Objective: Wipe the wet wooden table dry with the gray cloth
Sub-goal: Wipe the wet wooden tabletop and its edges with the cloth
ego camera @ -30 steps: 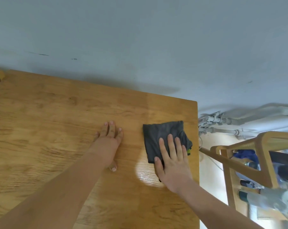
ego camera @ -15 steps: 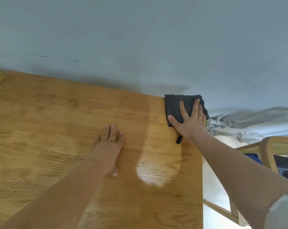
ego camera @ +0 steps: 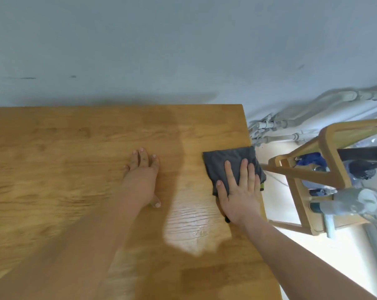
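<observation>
The wooden table (ego camera: 53, 169) fills the lower left of the head view, with a shiny wet patch (ego camera: 191, 224) near its right side. A folded gray cloth (ego camera: 222, 163) lies flat at the table's right edge, slightly overhanging it. My right hand (ego camera: 239, 191) presses flat on the cloth's near half, fingers spread. My left hand (ego camera: 142, 176) rests palm down on the bare wood to the left of the cloth, holding nothing.
A gray wall (ego camera: 183, 50) runs along the table's far edge. To the right, off the table, stands a wooden chair frame (ego camera: 326, 169) with bottles and dark items behind it. Gray pipes (ego camera: 291, 126) run along the wall's base.
My right hand has pulled the cloth back from the table's far right corner toward me along the right edge. The left hand has stayed in place.
</observation>
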Motion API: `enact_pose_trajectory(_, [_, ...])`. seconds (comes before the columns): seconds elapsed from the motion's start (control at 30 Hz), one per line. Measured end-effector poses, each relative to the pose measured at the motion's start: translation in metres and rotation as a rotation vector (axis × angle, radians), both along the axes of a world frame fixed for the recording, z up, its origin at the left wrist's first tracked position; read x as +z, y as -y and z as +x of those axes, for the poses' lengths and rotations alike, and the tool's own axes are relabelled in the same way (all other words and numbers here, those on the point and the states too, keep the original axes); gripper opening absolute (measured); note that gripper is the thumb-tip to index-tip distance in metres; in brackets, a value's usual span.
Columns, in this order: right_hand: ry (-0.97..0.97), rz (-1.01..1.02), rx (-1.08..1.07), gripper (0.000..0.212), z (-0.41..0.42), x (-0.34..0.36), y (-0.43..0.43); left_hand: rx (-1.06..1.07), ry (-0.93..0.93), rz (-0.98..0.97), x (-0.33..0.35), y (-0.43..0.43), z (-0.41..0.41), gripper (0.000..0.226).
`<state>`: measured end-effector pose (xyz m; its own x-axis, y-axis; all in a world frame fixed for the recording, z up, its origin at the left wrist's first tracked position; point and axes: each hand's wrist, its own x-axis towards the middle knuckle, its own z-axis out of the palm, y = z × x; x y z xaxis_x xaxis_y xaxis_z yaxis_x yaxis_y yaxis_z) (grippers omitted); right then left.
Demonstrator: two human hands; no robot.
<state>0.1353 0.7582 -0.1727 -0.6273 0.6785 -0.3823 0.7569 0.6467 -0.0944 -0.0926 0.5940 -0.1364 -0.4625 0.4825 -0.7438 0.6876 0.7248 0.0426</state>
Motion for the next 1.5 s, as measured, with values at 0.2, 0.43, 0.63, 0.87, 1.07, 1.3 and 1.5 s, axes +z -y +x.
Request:
enact_pose_trajectory(0.2, [0.036,-0.051,-0.073,0.067,0.075,0.002,0.094,-0.009,-0.037,0.030,0.010,0.014,0.014,0.143])
enact_pose_trajectory(0.43, [0.168,-0.113,-0.088,0.072,0.139,0.004,0.145,-0.239,-0.042,0.067,0.010,0.033,0.062,0.120])
enact_pose_trajectory(0.63, [0.247,-0.211,0.054,0.077,0.117,0.012,0.085,-0.258,-0.005,-0.099,0.003,0.035,0.080,0.158])
enact_pose_trajectory(0.87, [0.347,-0.267,0.080,0.080,0.044,0.018,0.002,-0.221,-0.034,-0.129,0.000,0.030,0.082,0.162])
enact_pose_trajectory(1.07, [0.286,-0.235,0.093,0.079,0.031,0.019,-0.011,-0.255,-0.136,-0.133,0.009,0.034,0.086,0.160])
enact_pose_trajectory(1.3, [0.148,-0.182,0.102,0.073,0.103,0.014,0.041,-0.100,-0.076,0.107,0.028,0.055,0.177,0.104])
enact_pose_trajectory(1.5, [0.128,-0.149,-0.024,0.071,0.193,0.008,0.115,-0.149,0.087,0.246,0.032,0.076,0.240,0.093])
